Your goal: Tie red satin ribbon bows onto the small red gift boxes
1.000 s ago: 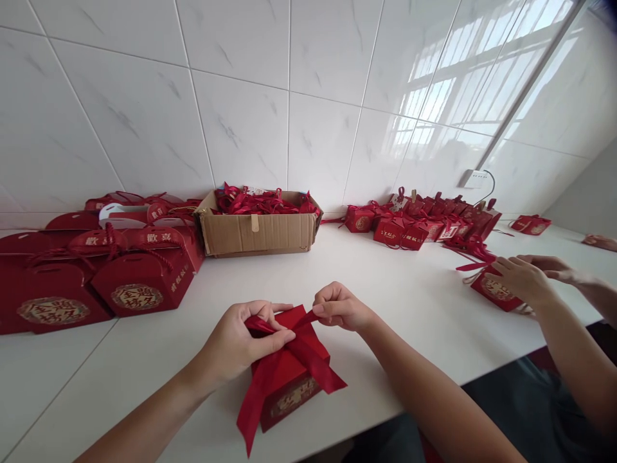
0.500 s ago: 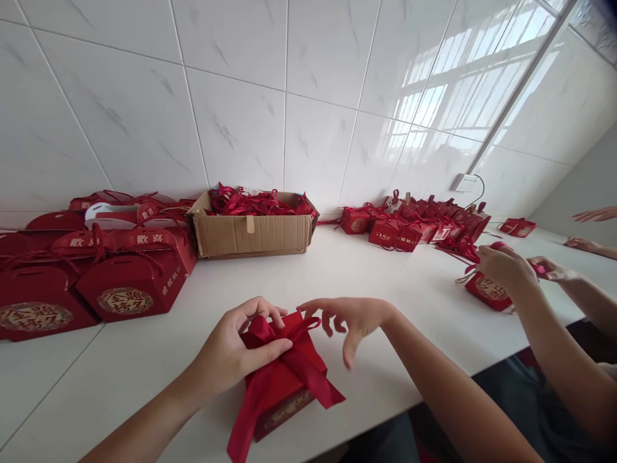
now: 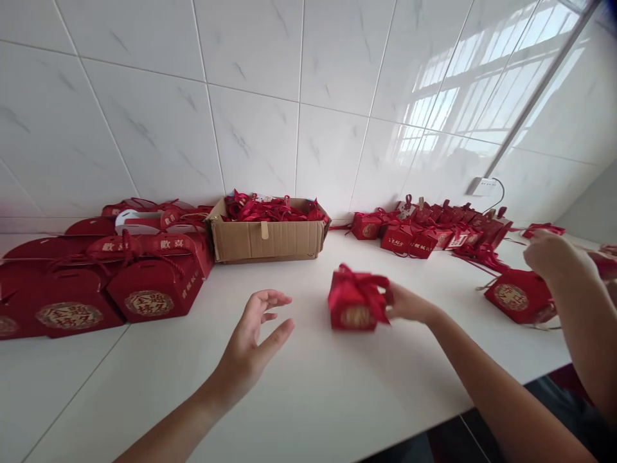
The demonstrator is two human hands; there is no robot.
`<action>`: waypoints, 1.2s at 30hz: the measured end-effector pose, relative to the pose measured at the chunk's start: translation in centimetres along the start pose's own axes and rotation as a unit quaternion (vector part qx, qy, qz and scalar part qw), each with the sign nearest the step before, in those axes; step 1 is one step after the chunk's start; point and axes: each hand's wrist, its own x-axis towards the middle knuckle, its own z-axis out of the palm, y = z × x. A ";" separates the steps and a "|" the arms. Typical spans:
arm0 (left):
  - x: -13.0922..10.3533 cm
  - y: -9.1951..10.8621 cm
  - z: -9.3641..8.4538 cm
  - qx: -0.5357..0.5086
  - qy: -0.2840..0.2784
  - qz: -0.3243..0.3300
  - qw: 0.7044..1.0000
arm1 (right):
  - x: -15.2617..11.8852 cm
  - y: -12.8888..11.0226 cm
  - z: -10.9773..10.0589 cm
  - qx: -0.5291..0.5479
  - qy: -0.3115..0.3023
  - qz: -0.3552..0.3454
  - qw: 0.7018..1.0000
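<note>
A small red gift box (image 3: 354, 308) with a red ribbon bow on top is held at its right side by my right hand (image 3: 407, 302). The box is slightly blurred, and its gold emblem faces me. The right fingertips are hidden behind the box and its ribbon. My left hand (image 3: 258, 337) hovers over the white table (image 3: 289, 399), left of the box and apart from it. Its fingers are spread, with nothing between them.
Large red handled boxes (image 3: 149, 292) crowd the left. A cardboard box (image 3: 270, 241) full of red ribbons stands against the tiled wall. Several small red boxes (image 3: 407, 238) are grouped at the back right. At far right, a co-worker's arm (image 3: 573, 289) reaches beside another red box (image 3: 515, 296).
My right hand has taken hold of the gift box and moved it away from me and to the right. My left hand has let go of it. The view has shifted slightly left.
</note>
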 end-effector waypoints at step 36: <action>-1.0 -8.1 2.2 0.420 -0.047 0.173 0.890 | 10.2 6.6 -0.8 -0.398 0.279 0.171 0.857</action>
